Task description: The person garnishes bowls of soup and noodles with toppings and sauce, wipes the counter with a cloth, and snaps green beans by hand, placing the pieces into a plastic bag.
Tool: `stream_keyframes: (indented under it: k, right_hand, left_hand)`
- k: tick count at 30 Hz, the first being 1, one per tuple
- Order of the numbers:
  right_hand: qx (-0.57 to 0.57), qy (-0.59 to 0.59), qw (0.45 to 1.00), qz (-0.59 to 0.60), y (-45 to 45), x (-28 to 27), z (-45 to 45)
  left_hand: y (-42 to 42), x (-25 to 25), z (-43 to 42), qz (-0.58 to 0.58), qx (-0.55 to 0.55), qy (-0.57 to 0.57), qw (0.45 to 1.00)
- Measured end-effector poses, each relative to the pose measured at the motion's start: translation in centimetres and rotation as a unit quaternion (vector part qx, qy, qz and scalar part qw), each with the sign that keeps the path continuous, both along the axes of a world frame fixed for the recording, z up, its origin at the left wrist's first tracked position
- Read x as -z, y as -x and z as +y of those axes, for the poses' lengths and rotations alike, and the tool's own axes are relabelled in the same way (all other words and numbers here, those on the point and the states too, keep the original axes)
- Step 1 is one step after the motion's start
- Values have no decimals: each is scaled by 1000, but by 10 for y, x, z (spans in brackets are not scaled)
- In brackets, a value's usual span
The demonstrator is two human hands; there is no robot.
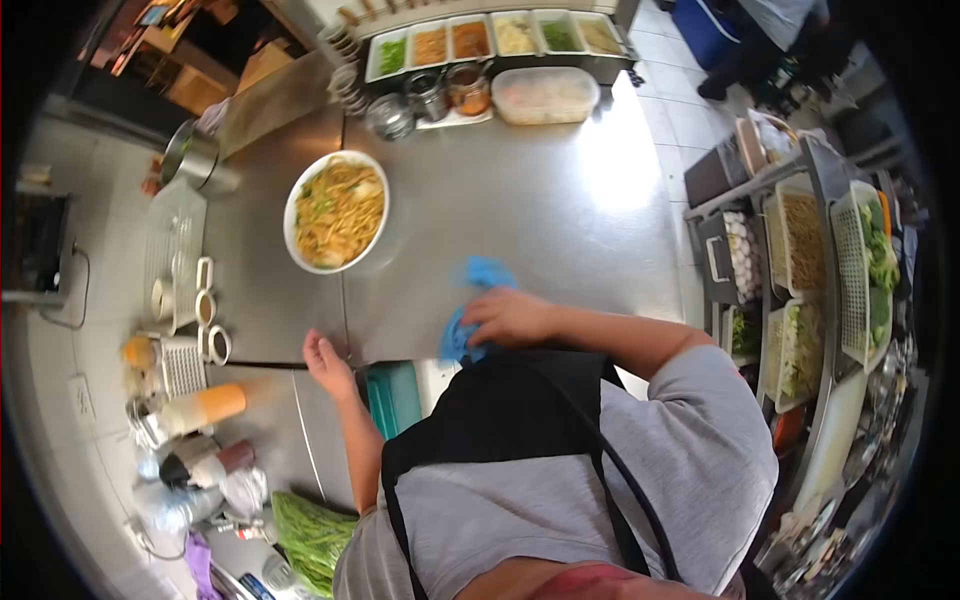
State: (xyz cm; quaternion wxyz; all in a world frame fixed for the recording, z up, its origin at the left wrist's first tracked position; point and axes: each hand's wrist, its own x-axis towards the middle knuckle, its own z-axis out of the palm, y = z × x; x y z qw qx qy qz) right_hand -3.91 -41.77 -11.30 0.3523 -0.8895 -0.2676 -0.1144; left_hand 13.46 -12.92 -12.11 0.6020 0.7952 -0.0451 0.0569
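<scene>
Gripping a bunched blue cloth point(487, 271), the right hand point(510, 318) is at the near edge of the tabletop point(540, 205), fingers curled over the fabric, which spills out on both sides. Beside the same edge, farther left, is the left hand point(328, 365), holding nothing visible; how far its fingers close, I cannot tell. A white bowl point(291, 222) of noodles point(340, 217) sits apart from both hands, on the tabletop's left half. Jars point(428, 97) and a lidded tub point(546, 96) line the far edge.
</scene>
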Motion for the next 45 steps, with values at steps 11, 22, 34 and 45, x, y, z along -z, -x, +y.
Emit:
stream_keyframes:
  k: [11, 22, 34, 45]
  right_hand:
    - [759, 112, 636, 82, 34, -27, -326]
    - [554, 46, 831, 34, -137, -135, -316]
    - [617, 346, 706, -33, -269, -150, -346]
    - [361, -149, 917, 80, -321, -94, -122]
  left_hand:
    - [-11, 6, -31, -123, -53, -345, 929]
    - [-7, -1, -37, -110, -36, -410, 905]
    - [-12, 0, -36, -158, -46, -382, 910]
    - [-12, -3, -38, -124, -62, -379, 915]
